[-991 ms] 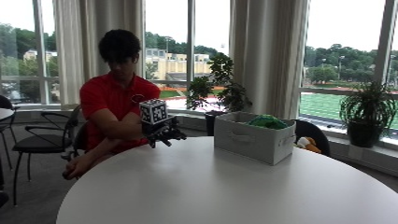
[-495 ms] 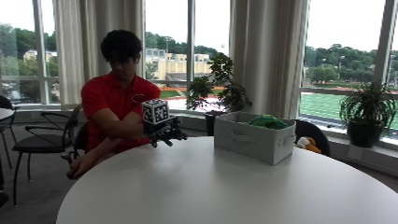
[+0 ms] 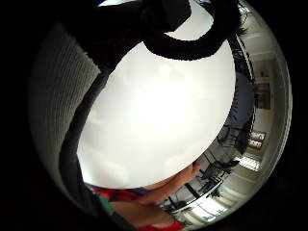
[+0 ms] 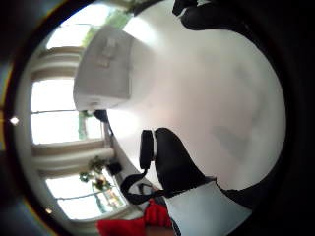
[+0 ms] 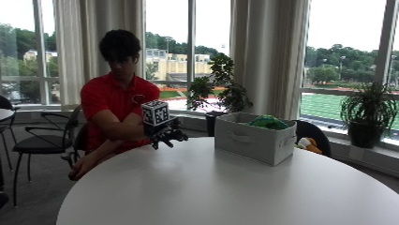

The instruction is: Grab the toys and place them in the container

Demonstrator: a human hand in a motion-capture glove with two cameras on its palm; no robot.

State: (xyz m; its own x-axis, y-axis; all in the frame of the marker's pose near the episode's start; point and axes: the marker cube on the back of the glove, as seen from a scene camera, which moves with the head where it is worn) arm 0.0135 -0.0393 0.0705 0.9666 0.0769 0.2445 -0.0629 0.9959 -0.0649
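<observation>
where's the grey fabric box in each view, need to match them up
Outside view: the box stands on the white table, beside the gloved right hand, with a green toy in it.
Thumb side palm view: the box stands on the table, in front of the windows.
Little finger side palm view: not in it.
Shared landmark: the white tabletop.

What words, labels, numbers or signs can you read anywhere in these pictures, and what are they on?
None can be read.
Small emblem on the chest of the person's red shirt: too small to read.
Framed signs on the far room wall in the little finger side palm view: blurred, unreadable.
Light grey fabric container on the round white table: no label shows.
</observation>
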